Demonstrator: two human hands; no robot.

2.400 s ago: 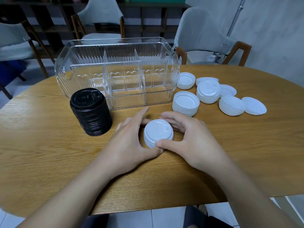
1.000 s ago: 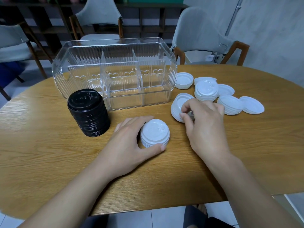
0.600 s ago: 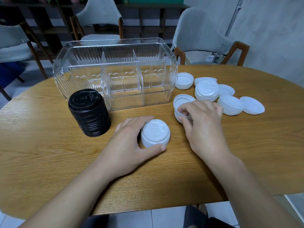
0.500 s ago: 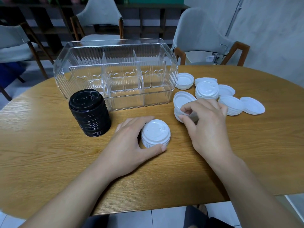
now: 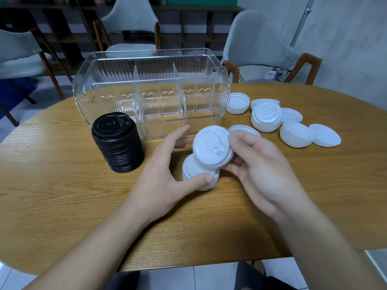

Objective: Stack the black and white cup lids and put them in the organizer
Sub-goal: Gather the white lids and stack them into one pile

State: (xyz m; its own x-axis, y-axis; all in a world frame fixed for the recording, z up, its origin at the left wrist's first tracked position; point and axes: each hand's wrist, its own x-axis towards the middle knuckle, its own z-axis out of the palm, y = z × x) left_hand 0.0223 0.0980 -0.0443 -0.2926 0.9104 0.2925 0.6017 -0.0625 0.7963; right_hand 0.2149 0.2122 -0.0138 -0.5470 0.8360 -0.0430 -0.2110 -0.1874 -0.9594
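The clear organizer (image 5: 150, 91) in front of you holds no lids. Your left hand (image 5: 161, 181) curls around the short white stack (image 5: 196, 174) on the table (image 5: 62, 206), thumb against its rim. Your right hand (image 5: 261, 174) pinches a bundle of white lids (image 5: 211, 149), tilted, just above that stack. The black stack (image 5: 118, 143) stands beside the organizer.

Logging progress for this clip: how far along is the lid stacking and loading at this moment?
Done: the black lid stack stands gathered beside the organizer. In hand: the right hand holds a white lid tilted over the white stack, which the left hand steadies on the table. Left: several loose white lids and small piles lie to the right, and no lids are in the organizer yet.
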